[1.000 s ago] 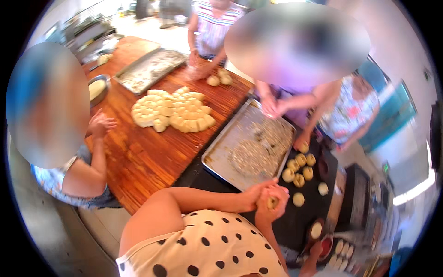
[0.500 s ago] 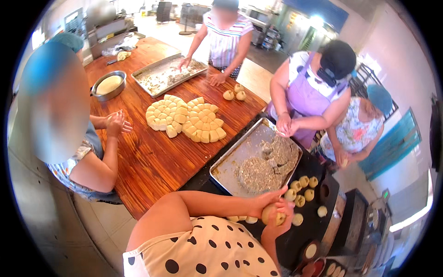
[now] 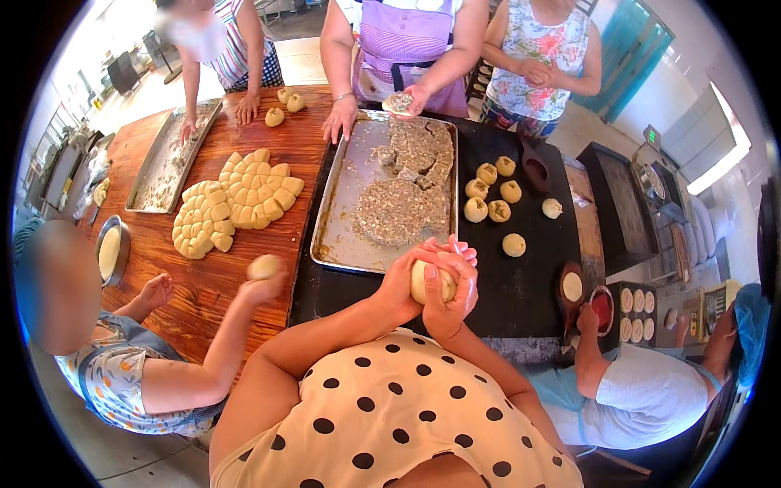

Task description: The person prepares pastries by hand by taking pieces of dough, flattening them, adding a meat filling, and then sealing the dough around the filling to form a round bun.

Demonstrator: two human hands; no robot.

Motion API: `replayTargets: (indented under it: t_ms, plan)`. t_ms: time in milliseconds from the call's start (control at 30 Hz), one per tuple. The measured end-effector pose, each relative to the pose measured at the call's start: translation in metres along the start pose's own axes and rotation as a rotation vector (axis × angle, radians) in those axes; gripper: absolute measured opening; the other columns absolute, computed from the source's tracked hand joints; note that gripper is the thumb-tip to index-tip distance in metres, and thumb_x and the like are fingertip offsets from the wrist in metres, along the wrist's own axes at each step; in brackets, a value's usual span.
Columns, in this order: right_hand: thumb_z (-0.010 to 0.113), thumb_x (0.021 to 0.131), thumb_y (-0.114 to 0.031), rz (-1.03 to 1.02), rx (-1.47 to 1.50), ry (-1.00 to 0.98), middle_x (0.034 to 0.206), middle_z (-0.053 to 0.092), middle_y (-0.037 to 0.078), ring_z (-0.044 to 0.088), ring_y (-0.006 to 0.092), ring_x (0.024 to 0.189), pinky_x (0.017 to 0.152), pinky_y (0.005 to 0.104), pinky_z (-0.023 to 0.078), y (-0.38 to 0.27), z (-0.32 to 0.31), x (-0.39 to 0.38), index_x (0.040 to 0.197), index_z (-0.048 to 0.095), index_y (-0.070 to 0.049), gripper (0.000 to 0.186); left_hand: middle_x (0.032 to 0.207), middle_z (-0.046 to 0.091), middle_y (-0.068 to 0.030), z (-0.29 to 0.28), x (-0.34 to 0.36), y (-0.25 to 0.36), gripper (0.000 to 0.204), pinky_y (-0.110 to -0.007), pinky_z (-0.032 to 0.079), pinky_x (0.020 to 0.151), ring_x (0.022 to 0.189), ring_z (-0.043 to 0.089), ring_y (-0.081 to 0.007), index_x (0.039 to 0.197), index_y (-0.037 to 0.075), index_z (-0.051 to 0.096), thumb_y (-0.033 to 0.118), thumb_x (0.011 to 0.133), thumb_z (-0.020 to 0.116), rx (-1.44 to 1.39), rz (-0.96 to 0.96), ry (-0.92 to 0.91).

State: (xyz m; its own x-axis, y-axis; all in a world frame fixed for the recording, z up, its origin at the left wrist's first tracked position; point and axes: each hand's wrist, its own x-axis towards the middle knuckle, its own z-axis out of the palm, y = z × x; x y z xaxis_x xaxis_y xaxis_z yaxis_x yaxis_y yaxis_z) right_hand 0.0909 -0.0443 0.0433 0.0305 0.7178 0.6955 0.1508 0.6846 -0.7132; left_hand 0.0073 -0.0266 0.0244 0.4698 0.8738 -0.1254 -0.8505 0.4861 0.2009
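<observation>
We are holding a dough ball (image 3: 431, 282) in front of our chest, just above the near edge of the black table (image 3: 521, 285). Our left hand (image 3: 404, 282) is cupping it from the left, fingers curled round its side, and our right hand (image 3: 452, 286) is wrapping it from the right, fingers closing over the top, so both hands are pressing together on the ball.

Just beyond our hands a metal tray (image 3: 346, 203) is lying with a round slab of filling (image 3: 395, 211) and broken pieces of it. To the right of the tray, finished balls (image 3: 488, 195) are sitting on the black table, apart from one another. On the wooden table (image 3: 244, 268) to the left, cut dough pieces (image 3: 236, 199) are lying in two fans.

A person on our left is lifting another ball (image 3: 263, 267). Across the table a person in a purple apron (image 3: 404, 37) is pinching filling (image 3: 399, 102) over the tray's far end.
</observation>
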Motion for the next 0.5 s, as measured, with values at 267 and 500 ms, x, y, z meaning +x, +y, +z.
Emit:
replayTargets:
  t_ms: [267,500]
  plan:
    - [0.063,0.093,-0.016,0.087,0.242,-0.16,0.128,0.059,0.026,0.054,0.034,0.125,0.11,0.045,0.036,0.009,-0.017,0.007,0.127,0.053,0.006,0.042,0.127,0.059,-0.0178,0.007,-0.004,0.013,0.051,-0.04,0.046,0.105,0.121,0.056,-0.0293,0.128,-0.002,0.051,0.041,0.102,0.041,0.163,-0.052,0.055]
    - [0.066,0.09,-0.025,-0.001,0.09,-0.3,0.119,0.062,0.016,0.059,0.0311,0.116,0.101,0.0431,0.042,0.024,-0.036,0.007,0.11,0.063,-0.01,0.025,0.128,0.056,-0.0204,0.009,0.009,0.018,0.066,-0.043,0.049,0.1,0.115,0.059,-0.028,0.138,0.005,0.044,0.058,0.1,0.039,0.121,-0.248,-0.029]
